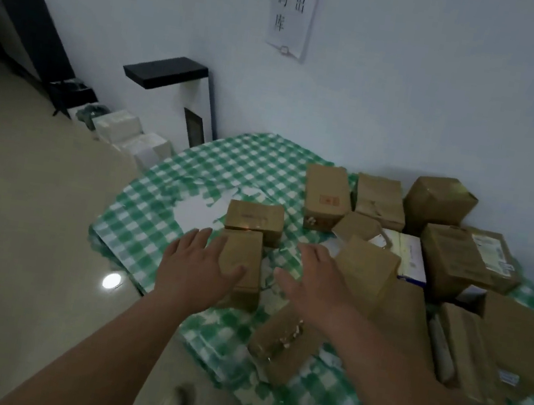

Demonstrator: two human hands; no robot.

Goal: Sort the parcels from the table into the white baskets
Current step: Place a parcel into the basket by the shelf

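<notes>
A: Here, cardboard parcels crowd a bench (163, 193) covered in green-and-white checked cloth, pushed against a pale wall. Where are the hands?

B: The left hand (201, 263) lies with fingers spread on a small brown parcel (243, 268) near the bench's front left edge. The right hand (312, 282) hangs spread beside it, gripping nothing, just left of a tilted box (366, 269).

A: What hems them in?

B: Another small parcel (254, 218) touches the first from behind. A torn box (282, 346) lies below the right wrist. Taller boxes pile up on the right, with a white carton (406, 254) wedged among them.

A: Any containers?

B: White boxes (130, 133) stand on the floor by the wall; their contents cannot be seen. A paper notice (292, 8) hangs above.
</notes>
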